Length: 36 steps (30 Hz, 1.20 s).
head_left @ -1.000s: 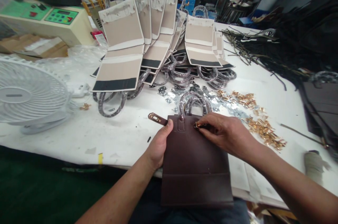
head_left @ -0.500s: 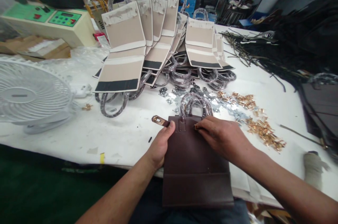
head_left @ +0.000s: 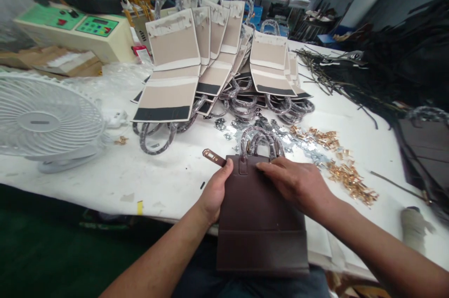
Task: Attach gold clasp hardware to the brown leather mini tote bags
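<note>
A dark brown handbag (head_left: 263, 209) with plastic-wrapped loop handles (head_left: 257, 136) leans upright between my hands at the table's front edge. My left hand (head_left: 215, 190) is closed on its left side, thumb on the front. Beyond that thumb a brown strap with a gold-rimmed slotted end (head_left: 212, 155) sticks out to the left. The fingers of my right hand (head_left: 291, 178) are pressed together against the upper front, right of the handle tab (head_left: 243, 166). They cover the spot where a small gold fitting showed earlier.
Flat beige-lined bag pieces (head_left: 171, 87) are stacked behind. Silver metal plates (head_left: 277, 129) and gold fittings (head_left: 347, 176) lie scattered to the right. A white fan (head_left: 45, 125) stands at left, near a green-panelled machine (head_left: 77, 26). A spool (head_left: 414, 228) sits at right.
My right fingertips have moved slightly and now cover the gold fitting that showed between them. The left hand keeps its hold. The whole view has shifted a little.
</note>
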Motion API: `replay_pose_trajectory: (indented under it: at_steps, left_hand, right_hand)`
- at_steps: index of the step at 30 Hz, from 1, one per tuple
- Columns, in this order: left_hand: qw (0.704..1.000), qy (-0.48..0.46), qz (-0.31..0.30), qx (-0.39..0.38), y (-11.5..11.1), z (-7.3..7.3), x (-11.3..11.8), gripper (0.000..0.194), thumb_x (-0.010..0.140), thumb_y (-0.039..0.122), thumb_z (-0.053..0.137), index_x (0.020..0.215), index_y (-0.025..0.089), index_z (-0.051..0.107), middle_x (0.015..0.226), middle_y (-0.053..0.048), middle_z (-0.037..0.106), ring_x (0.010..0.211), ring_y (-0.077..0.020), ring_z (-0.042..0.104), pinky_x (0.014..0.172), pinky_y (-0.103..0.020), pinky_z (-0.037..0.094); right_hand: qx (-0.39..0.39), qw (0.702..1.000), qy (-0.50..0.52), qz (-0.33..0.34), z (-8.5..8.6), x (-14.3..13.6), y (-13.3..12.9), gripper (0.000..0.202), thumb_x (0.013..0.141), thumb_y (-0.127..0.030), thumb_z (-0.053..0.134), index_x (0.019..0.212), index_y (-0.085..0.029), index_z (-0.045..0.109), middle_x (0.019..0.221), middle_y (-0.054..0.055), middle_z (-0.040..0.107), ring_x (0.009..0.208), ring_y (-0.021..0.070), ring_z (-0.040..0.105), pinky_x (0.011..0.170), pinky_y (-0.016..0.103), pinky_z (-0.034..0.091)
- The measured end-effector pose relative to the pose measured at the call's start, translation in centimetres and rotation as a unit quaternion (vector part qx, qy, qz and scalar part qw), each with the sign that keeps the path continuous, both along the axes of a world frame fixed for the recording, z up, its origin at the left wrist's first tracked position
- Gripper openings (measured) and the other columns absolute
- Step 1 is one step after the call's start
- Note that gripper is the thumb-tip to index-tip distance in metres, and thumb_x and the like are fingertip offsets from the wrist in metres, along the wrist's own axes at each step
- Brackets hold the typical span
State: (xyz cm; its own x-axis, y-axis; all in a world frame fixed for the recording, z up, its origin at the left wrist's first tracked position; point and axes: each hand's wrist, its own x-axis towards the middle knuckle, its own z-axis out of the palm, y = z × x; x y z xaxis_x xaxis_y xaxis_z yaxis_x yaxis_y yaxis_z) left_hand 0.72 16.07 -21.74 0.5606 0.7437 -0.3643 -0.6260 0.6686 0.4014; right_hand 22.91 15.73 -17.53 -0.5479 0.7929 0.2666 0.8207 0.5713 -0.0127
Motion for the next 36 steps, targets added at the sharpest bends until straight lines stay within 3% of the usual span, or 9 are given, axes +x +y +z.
replay_pose_trajectory:
  at_steps: [4,8,12,15,20,22,27,33,36]
  left_hand:
    - [1.0,0.006,0.006,0.006,0.1,0.1,0.1,0.054,0.099,0.053,0.056,0.132,0.011,0.065,0.113,-0.018,0.077,0.102,-0.0331,0.076,0.104,-0.049,0.055]
    - [0.998,0.05,0.003,0.03,-0.1,0.2,0.0,0.055,0.098,0.056,0.056,0.126,0.011,0.068,0.108,-0.017,0.078,0.099,-0.0326,0.076,0.1,-0.048,0.057]
    - [0.963,0.236,0.034,0.125,-0.3,-0.1,-0.9,0.056,0.097,0.061,0.057,0.121,0.012,0.069,0.115,-0.014,0.076,0.113,-0.032,0.07,0.104,-0.043,0.052]
    - [0.849,0.461,0.115,0.231,-0.2,-0.7,-1.7,0.054,0.095,0.053,0.065,0.136,0.019,0.059,0.13,-0.011,0.067,0.122,-0.028,0.062,0.109,-0.04,0.046]
    - [0.551,0.692,0.264,0.384,-2.3,-0.4,-2.6,0.068,0.084,0.031,0.08,0.143,0.024,0.048,0.141,-0.013,0.053,0.118,-0.0271,0.057,0.095,-0.039,0.051]
    - [0.507,0.677,0.272,0.458,-4.3,0.5,-2.8,0.056,0.082,0.021,0.08,0.133,0.026,0.056,0.129,-0.01,0.06,0.114,-0.0263,0.06,0.092,-0.038,0.052]
    - [0.601,0.563,0.097,0.559,-8.0,2.2,-2.2,0.05,0.082,0.01,0.078,0.127,0.032,0.068,0.106,-0.005,0.077,0.093,-0.0223,0.072,0.085,-0.031,0.057]
    - [0.73,0.552,0.075,0.396,-7.8,2.3,-1.2,0.017,0.084,0.021,0.082,0.098,0.029,0.08,0.088,-0.002,0.079,0.074,-0.0169,0.073,0.069,-0.024,0.058]
    - [0.753,0.545,0.055,0.366,-7.7,2.4,-1.0,0.005,0.087,0.025,0.078,0.091,0.027,0.08,0.086,-0.001,0.079,0.077,-0.0167,0.073,0.071,-0.023,0.057]
  right_hand:
    - [-0.002,1.0,-0.024,0.017,0.4,-0.1,0.2,0.037,0.098,-0.015,0.05,0.127,-0.032,0.064,0.104,0.003,0.075,0.07,0.0146,0.068,0.054,0.028,0.037]
    - [-0.113,0.991,0.066,-0.02,1.2,-0.1,0.7,0.022,0.101,-0.025,0.054,0.118,-0.028,0.065,0.105,0.003,0.072,0.082,0.0163,0.069,0.065,0.027,0.048]
    - [-0.172,0.964,0.2,-0.035,0.7,0.4,0.2,0.01,0.098,-0.026,0.061,0.106,-0.028,0.067,0.104,0.001,0.07,0.091,0.0161,0.068,0.079,0.029,0.055]
    - [-0.096,0.952,0.285,-0.059,-0.9,0.3,-1.3,0.009,0.097,-0.025,0.064,0.105,-0.026,0.067,0.103,0.003,0.072,0.093,0.017,0.07,0.08,0.031,0.057]
    - [-0.06,0.937,0.345,-0.006,-3.2,-1.7,-4.5,0.016,0.094,-0.019,0.068,0.109,-0.026,0.067,0.11,0.005,0.076,0.102,0.0179,0.074,0.085,0.03,0.064]
    - [-0.069,0.929,0.363,0.012,-3.4,-2.6,-5.4,0.017,0.093,-0.018,0.069,0.108,-0.025,0.068,0.109,0.005,0.078,0.1,0.0175,0.076,0.082,0.028,0.065]
    - [-0.089,0.901,0.423,0.043,-3.1,-3.8,-6.2,0.008,0.095,-0.023,0.067,0.102,-0.025,0.07,0.099,0.003,0.081,0.089,0.0158,0.078,0.077,0.021,0.066]
    - [-0.103,0.895,0.434,0.028,-3.2,-3.5,-6.5,0.019,0.095,-0.023,0.068,0.114,-0.023,0.069,0.096,0.003,0.08,0.089,0.0143,0.077,0.079,0.019,0.065]
    - [-0.114,0.891,0.438,0.02,-3.1,-3.4,-6.5,0.021,0.095,-0.022,0.068,0.116,-0.024,0.069,0.097,0.003,0.079,0.088,0.0143,0.077,0.077,0.019,0.065]
